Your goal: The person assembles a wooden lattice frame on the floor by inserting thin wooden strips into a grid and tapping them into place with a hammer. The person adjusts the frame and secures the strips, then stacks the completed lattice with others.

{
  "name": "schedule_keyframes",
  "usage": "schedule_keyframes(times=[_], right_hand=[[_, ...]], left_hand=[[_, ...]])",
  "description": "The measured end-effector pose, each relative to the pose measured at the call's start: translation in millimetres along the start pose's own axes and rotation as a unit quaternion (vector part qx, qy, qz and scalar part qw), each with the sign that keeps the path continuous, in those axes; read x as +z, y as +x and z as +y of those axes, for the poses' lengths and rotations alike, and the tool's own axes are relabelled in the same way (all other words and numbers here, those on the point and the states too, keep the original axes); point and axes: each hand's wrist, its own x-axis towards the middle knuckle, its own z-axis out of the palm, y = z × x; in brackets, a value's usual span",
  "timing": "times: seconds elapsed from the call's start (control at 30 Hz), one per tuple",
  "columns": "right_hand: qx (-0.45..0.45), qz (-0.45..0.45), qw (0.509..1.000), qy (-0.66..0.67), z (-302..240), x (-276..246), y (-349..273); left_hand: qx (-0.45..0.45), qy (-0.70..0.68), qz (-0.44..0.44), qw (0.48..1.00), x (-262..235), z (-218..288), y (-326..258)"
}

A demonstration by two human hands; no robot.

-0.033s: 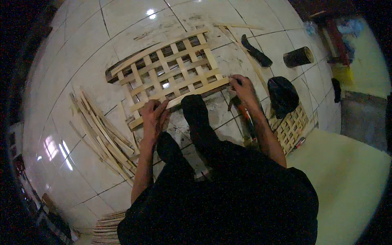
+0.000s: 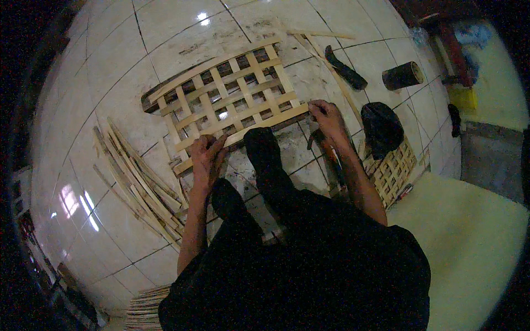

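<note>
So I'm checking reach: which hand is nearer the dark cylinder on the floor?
Right. The right hand rests on the lattice's near corner, with the dark cylinder beyond it; the left hand sits on the lattice's opposite end.

- Bamboo lattice point(image 2: 232, 99): near edge partly covered by left hand point(image 2: 207, 157) and a dark-clad foot point(image 2: 264, 146); far-left corner lost in shadow.
- Right hand point(image 2: 327, 117): fingertips on the lattice corner; whether they grip it, cannot tell.
- Second lattice point(image 2: 395, 171): partly under a dark cloth point(image 2: 381, 127).
- Slat stack point(image 2: 146, 309): cut off by the lower rim.
- Top-right objects: blurred, unidentifiable.
</note>
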Motion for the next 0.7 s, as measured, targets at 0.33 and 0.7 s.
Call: schedule_keyframes(times=[0.33,0.7], right_hand=[[-0.065,0.036,0.996,-0.057,10,8,8],[-0.055,0.046,0.997,-0.024,9,-13,-4]], left_hand=[[0.047,0.056,-0.011,0.997,0,-3,0],[0.042,0.014,-0.037,0.998,-4,-7,-4]])
